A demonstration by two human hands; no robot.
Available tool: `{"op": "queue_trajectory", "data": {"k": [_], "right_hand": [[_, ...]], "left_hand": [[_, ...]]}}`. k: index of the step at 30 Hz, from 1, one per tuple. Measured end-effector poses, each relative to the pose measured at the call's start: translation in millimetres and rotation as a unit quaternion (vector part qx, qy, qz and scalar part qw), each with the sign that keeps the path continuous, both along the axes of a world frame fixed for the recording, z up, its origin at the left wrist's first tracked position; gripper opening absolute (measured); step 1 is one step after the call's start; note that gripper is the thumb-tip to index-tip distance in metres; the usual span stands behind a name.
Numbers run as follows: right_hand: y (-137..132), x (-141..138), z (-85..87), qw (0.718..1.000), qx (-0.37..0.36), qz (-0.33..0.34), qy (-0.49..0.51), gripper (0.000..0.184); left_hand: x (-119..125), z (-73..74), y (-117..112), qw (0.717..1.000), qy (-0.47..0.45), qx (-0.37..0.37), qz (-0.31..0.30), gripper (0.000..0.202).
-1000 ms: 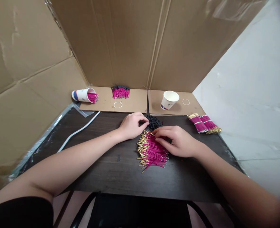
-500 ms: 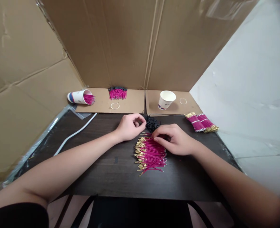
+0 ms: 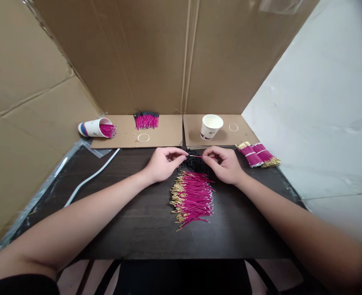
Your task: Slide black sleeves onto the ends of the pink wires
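Note:
Between thumb and fingers of my right hand (image 3: 225,164) is one short magenta wire (image 3: 199,156), its gold tip pointing left. That tip reaches the pinched fingertips of my left hand (image 3: 165,164); what they hold is too small to make out. Both hands are over a heap of small black sleeves (image 3: 193,164), partly hidden by the fingers. Just nearer to me lies a loose pile of magenta wires (image 3: 196,196), gold ends to the left and silvery ends to the right.
A tipped paper cup (image 3: 91,128) holds magenta wires at the far left. Black-ended wires (image 3: 146,121) and a rubber band (image 3: 143,138) lie on cardboard. An upright paper cup (image 3: 211,126), another band (image 3: 233,127) and banded wire bundles (image 3: 257,155) are right. A pale cable (image 3: 91,177) crosses the left side.
My right hand has lifted a magenta wire from the pile and brought it up to my left fingertips. My left hand stays near the black heap; the view has shifted slightly.

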State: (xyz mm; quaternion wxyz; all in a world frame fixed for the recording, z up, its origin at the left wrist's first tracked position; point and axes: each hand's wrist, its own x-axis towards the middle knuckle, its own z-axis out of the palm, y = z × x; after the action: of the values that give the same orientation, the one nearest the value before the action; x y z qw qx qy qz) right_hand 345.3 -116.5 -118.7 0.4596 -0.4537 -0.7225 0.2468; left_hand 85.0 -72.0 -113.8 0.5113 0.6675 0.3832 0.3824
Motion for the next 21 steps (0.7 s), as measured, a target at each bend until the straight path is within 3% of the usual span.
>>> {"op": "queue_trajectory", "data": {"k": [21], "right_hand": [[-1.8,-1.8,2.5,0.999,0.018,0.013,-0.035,0.018]], "left_hand": [[-0.1,-3.0,-0.8,0.999,0.013,0.044,-0.016,0.023]]}}
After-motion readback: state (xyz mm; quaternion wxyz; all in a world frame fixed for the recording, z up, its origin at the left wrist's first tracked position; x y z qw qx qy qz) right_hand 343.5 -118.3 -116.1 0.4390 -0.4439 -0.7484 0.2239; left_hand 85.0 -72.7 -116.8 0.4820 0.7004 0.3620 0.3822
